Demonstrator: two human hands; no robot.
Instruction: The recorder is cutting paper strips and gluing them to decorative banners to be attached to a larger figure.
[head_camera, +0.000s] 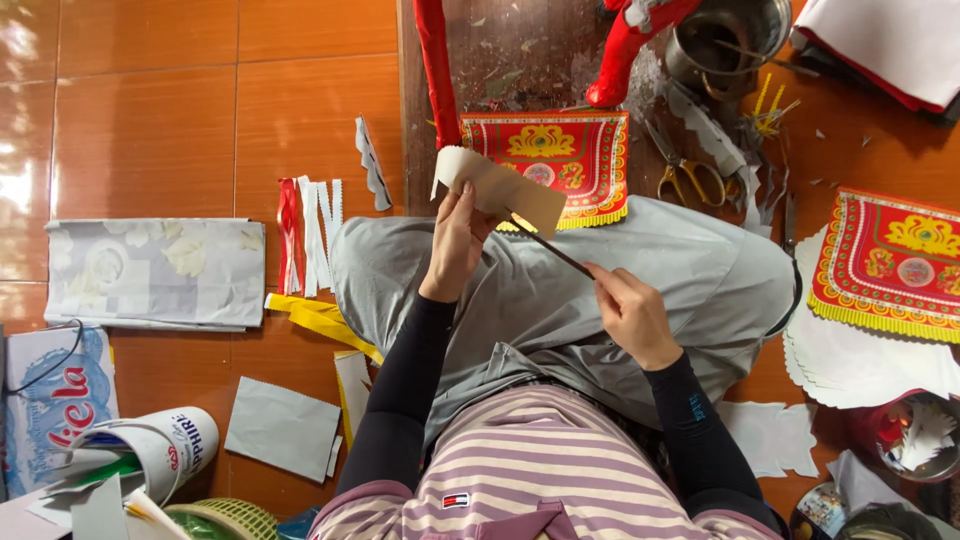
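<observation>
Seen from above, a person sits on a reddish tiled floor (200, 110) with grey cloth draped over the lap (640, 270). Beyond the knees lies a dark wooden board (520, 50), and on it a red and gold fringed paper panel (560, 160); a second red and gold panel (890, 265) rests on a stack of white paper at the right. Grey paper sheets (155, 272) lie on the floor at the left. The left hand (455, 245) is closed on a curled strip of cream paper (500, 188), held up above the lap. The right hand (630, 315) pinches a thin dark stick (550, 250), whose tip touches the strip's lower edge. Yellow-handled scissors (690, 180) lie near the first panel.
</observation>
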